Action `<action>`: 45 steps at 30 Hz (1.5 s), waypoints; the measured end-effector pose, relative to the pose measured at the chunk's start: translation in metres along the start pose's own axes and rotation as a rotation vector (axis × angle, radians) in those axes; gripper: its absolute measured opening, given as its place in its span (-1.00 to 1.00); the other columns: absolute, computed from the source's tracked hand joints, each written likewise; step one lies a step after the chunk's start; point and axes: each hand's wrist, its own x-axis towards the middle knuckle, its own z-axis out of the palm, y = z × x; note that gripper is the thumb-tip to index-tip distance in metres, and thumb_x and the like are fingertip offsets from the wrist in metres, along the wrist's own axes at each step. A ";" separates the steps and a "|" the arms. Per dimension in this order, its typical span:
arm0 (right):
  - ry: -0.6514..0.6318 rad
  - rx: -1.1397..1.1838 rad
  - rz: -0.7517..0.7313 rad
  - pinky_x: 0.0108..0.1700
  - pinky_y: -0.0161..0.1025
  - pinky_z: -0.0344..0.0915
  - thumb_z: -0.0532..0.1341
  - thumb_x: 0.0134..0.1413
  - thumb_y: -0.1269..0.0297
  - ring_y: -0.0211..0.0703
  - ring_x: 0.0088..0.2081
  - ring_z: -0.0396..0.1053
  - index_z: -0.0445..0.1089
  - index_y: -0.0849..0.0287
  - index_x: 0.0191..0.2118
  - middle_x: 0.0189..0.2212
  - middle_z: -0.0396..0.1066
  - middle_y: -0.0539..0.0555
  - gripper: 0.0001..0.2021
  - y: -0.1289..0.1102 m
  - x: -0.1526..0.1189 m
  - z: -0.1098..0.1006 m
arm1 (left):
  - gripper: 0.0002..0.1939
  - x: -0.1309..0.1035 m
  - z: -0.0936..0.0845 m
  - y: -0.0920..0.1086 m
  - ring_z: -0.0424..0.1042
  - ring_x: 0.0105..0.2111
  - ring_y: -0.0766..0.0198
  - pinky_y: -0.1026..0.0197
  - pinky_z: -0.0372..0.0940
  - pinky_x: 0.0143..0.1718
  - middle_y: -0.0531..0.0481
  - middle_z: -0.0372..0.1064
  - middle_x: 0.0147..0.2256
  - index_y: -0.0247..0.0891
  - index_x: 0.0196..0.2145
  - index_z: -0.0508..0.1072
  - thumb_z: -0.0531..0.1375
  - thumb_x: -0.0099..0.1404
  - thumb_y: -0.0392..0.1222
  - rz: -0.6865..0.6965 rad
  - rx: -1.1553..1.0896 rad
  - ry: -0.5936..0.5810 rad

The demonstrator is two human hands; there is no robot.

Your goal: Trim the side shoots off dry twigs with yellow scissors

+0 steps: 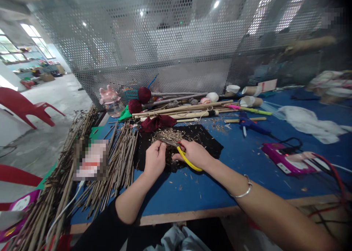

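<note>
My right hand [194,154] is wrapped round the yellow handles of a pair of shears [189,161]. The dark blades point left, over a heap of small wood chips [173,135] on a black cloth [213,143]. Close to the blades, my left hand [156,155] is closed in a pinch, thumb against fingers; what it holds is too small to make out. To the left of the cloth lies a pile of cut brown sticks [122,159] on the blue table [176,199].
Long twigs [62,181] line the table's left edge. Behind the cloth are dark red fabric [158,123], bamboo sticks [187,111] and a pink bear-shaped bottle [112,102]. On the right are a blue glue gun [251,124], a purple power strip [287,159] and white plastic [310,122].
</note>
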 end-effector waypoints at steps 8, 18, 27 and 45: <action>0.012 -0.012 -0.003 -0.52 -0.35 -0.03 0.11 -0.14 -0.22 -0.19 -0.52 0.29 0.21 0.12 -0.45 -0.55 0.35 0.02 -0.56 0.007 0.005 -0.008 | -0.65 0.001 0.001 -0.004 0.05 -0.59 0.40 0.32 -0.05 -0.53 0.14 0.05 -0.66 -0.28 -0.63 0.22 -0.01 0.23 -0.07 -0.058 0.038 0.029; 0.232 -0.030 0.246 -0.48 -0.33 0.03 0.06 -0.07 -0.15 -0.13 -0.47 0.30 0.18 0.11 -0.46 -0.54 0.34 0.06 -0.62 0.035 0.022 -0.002 | -0.68 -0.003 -0.004 0.008 0.28 -0.52 0.34 0.31 0.12 -0.46 0.07 0.31 -0.53 -0.24 -0.13 0.34 0.03 0.22 -0.04 0.021 0.229 -0.020; 0.308 -0.016 0.251 -0.48 -0.33 0.05 0.07 -0.08 -0.10 -0.14 -0.49 0.29 0.19 0.12 -0.49 -0.57 0.33 0.06 -0.65 0.040 0.021 0.007 | -0.70 -0.053 -0.115 0.001 0.31 -0.13 0.10 0.05 0.14 -0.06 -0.19 0.37 -0.16 -0.31 -0.15 0.39 -0.02 0.25 -0.16 -0.188 0.862 0.232; 0.281 -0.022 0.263 -0.48 -0.32 0.06 0.09 -0.11 -0.11 -0.12 -0.47 0.31 0.21 0.10 -0.48 -0.56 0.35 0.06 -0.65 0.038 0.021 0.008 | -0.69 -0.057 -0.147 -0.040 0.36 -0.21 0.15 0.21 0.20 -0.21 -0.09 0.43 -0.24 -0.22 -0.15 0.41 0.01 0.17 -0.29 -0.328 0.945 0.207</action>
